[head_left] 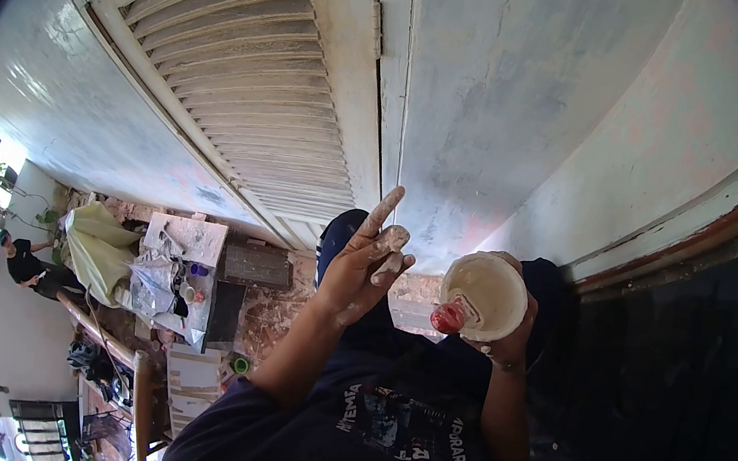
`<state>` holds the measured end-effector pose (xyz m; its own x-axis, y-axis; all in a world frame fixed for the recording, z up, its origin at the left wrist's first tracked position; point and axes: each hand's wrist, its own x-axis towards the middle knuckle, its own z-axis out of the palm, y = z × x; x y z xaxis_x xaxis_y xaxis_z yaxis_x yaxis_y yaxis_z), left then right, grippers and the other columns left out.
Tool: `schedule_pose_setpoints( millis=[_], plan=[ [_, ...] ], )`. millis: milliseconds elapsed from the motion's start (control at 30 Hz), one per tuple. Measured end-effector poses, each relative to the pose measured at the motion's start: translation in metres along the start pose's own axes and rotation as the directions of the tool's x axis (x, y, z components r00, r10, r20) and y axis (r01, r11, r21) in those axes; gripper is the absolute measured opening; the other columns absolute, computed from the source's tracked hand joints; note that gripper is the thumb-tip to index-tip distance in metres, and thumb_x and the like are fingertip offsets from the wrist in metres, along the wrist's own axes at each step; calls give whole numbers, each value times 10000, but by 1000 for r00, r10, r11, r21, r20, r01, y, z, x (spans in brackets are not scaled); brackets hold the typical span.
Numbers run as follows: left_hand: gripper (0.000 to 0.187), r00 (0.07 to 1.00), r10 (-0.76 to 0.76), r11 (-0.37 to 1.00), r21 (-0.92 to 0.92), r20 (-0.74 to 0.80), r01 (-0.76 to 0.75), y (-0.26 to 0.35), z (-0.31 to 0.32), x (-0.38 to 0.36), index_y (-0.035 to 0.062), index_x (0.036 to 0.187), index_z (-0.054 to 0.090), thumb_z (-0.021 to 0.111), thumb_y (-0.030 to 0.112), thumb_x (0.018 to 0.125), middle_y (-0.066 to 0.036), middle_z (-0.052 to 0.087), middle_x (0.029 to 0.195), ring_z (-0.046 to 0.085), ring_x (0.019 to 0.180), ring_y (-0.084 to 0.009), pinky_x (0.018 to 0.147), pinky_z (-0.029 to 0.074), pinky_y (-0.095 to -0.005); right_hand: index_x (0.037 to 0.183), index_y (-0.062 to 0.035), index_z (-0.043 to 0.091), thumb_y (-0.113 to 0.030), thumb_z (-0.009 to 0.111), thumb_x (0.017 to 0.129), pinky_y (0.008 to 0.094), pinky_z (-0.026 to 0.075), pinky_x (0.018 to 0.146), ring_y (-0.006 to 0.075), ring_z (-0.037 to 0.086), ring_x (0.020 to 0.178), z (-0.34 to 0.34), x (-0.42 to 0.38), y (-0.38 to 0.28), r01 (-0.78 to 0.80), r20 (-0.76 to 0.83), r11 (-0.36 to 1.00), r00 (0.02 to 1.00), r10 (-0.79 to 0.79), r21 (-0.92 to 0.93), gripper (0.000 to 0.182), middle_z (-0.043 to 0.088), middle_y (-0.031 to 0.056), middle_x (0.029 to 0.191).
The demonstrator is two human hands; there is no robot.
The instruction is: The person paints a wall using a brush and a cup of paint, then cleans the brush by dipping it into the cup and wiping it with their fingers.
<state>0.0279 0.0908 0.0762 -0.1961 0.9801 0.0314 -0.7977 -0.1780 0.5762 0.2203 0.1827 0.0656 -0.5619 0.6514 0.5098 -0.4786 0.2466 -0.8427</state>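
My left hand is raised in front of the door frame, its index finger stretched out and the others loosely bent. White paste coats its fingers, and I see no tool in it. In my right hand is a white tub, gripped around its side and tilted so its mouth faces me. Pale paste lines the inside of the tub. A tool with a red handle end leans out over the tub's near-left rim; its other end is hard to make out.
A louvered wooden door and a patchy grey-white wall stand ahead. To the left are a cluttered table, a pale yellow cover, a wooden railing and another person. A dark glossy surface lies right.
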Motion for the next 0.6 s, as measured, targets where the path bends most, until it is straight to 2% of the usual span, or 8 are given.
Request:
schedule_pose_setpoints(
  millis=[67,200,300,367,433,500,533,600],
  plan=[
    [555,1000,0,997,-71,-1,0,-1,2,-1,190,1419,221,424,53,920,40,445,771,364,524,-39,843,394,-263,1204,58,427,-286,866,535,327,447,916,204,517,1081,1,0,0,-4,-8,998,1000,5,59,870,474,106,1184],
    [556,1000,-4,971,-238,-13,1,-3,-8,0,218,1420,226,406,44,923,44,378,714,326,521,-42,809,392,-263,1204,56,428,-298,868,531,325,449,914,198,519,1078,-2,-2,3,-3,-2,1000,1000,3,2,878,477,105,1183],
    [579,997,21,980,-197,-79,-36,-3,-7,0,189,1433,148,403,71,927,19,404,723,362,515,-34,788,443,-273,1201,53,433,-288,867,529,326,445,918,195,522,1071,0,-2,4,-13,-20,1000,1000,13,24,870,479,103,1179],
    [596,995,65,988,-136,-71,-75,-4,-1,1,200,1434,142,418,73,922,18,405,724,370,529,-41,781,437,-277,1200,51,437,-281,866,529,326,443,920,193,524,1067,-1,-3,3,-12,-45,997,999,15,71,863,481,103,1176],
    [614,992,111,990,-75,-63,-115,-3,13,1,211,1435,136,434,75,916,18,406,725,379,543,-48,774,430,-281,1201,48,437,-255,866,527,328,440,924,193,526,1061,-3,-2,4,10,-14,1000,1000,-9,18,855,482,102,1174],
    [593,970,89,992,-65,-225,-106,2,28,1,279,1426,178,422,80,924,37,378,705,366,576,-74,853,353,-320,1201,47,437,-248,867,525,327,443,921,192,526,1061,-3,-3,5,8,-17,1000,1000,-8,8,854,482,101,1174],
    [593,970,90,992,-64,-225,-107,1,25,1,279,1426,178,422,80,924,37,378,705,366,576,-74,853,353,-320,1202,46,437,-242,868,523,327,445,918,190,527,1061,-3,-3,6,7,-20,1000,1000,-7,-1,854,482,100,1174],
    [680,989,130,986,-101,-69,-136,-1,11,2,209,1435,143,508,81,877,16,407,722,394,566,-71,762,406,-275,1196,46,442,-239,869,521,327,448,913,188,527,1060,-2,-2,3,9,-11,1000,1000,-9,-9,849,483,99,1173]
  ],
)
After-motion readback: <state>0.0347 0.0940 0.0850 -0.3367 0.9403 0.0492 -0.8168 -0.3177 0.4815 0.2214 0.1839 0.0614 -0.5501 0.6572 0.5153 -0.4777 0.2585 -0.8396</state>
